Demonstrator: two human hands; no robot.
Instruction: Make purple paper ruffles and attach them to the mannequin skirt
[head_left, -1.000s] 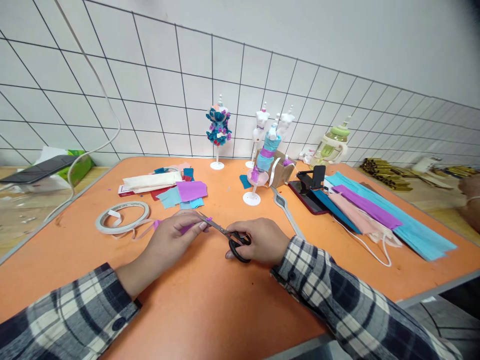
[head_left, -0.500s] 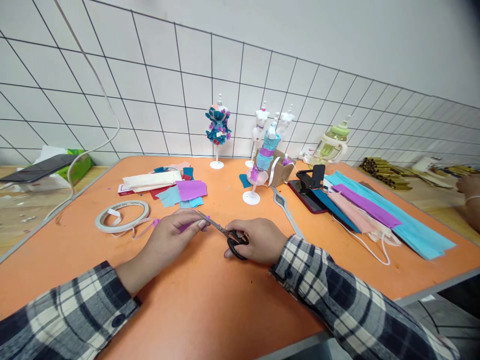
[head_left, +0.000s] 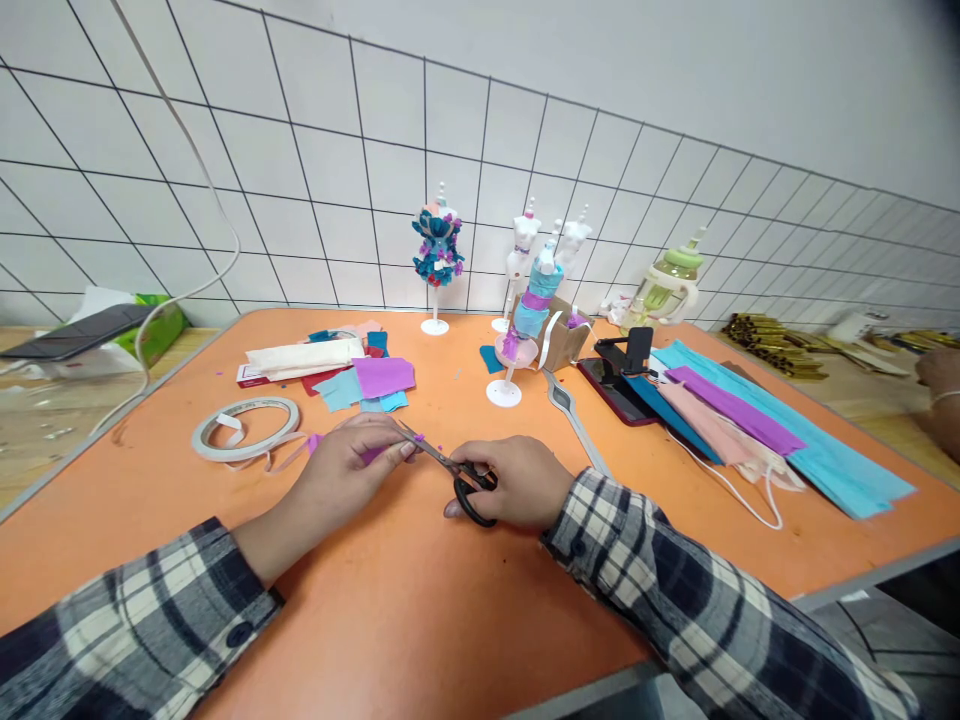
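My right hand [head_left: 517, 482] is closed around the black handles of a small pair of scissors [head_left: 475, 500]. Its metal blades point up and left, reaching the fingertips of my left hand [head_left: 356, 465]. Between the thumb and fingers of that left hand is a pinched scrap of purple paper [head_left: 373, 454], mostly hidden by the fingers. Tiny purple bits [head_left: 420, 438] show by the blades. Just beyond the left hand lie a purple sheet [head_left: 384, 377] and light blue pieces [head_left: 339, 392].
Left of my hands is a roll of white tape [head_left: 201, 440]. Small dress-form stands, one [head_left: 504, 392] wrapped in blue and purple, rise at the back. A phone [head_left: 615, 392] and coloured paper strips [head_left: 840, 470] lie right. Another person's hand [head_left: 941, 385] shows at the right edge.
Small purple bits now show beside the scissor blades, where none showed before. The lower scissor handle has dropped slightly. Both hands stay in nearly the same place.
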